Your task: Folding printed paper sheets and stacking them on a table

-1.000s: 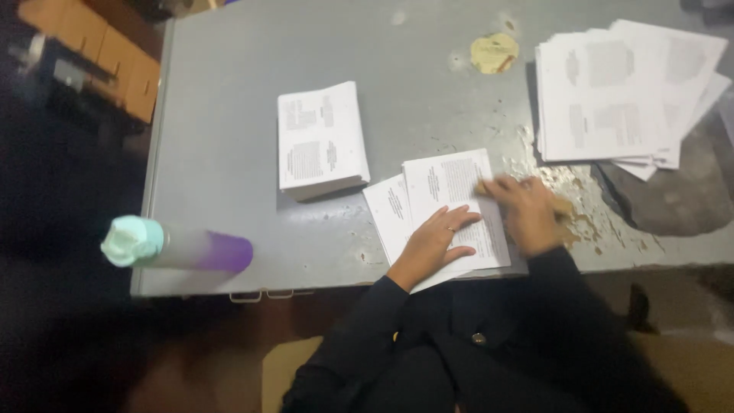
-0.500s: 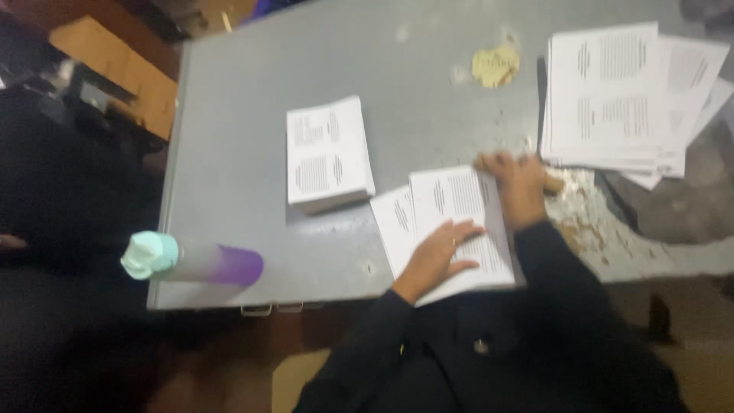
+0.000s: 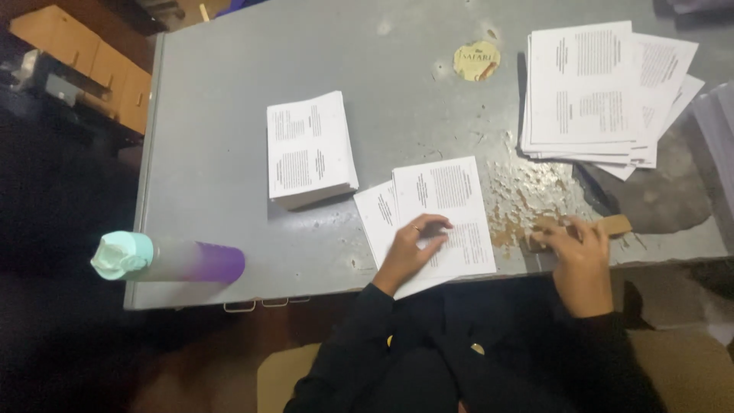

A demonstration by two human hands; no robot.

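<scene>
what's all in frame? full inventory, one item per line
table: 1, grey, worn, fills the view
folded-sheet stack: 1, white, table centre-left
folded sheets: 2 overlapping, white, near edge
flat sheet pile: 1, white, fanned, top right
round paper disc: 1, yellow, top centre
bottle: 1, purple with mint cap, lying at left edge
wooden stick: 1, tan, near edge right
left hand: flat on folded sheets
right hand: on wooden stick

The table (image 3: 229, 138) is showing matt grey painted metal, flaking to rough patches near its front edge. Thin matt printed paper is making up the sheets (image 3: 451, 214) and the stack (image 3: 310, 149). The bottle (image 3: 168, 260) is looking like smooth frosted plastic.
</scene>
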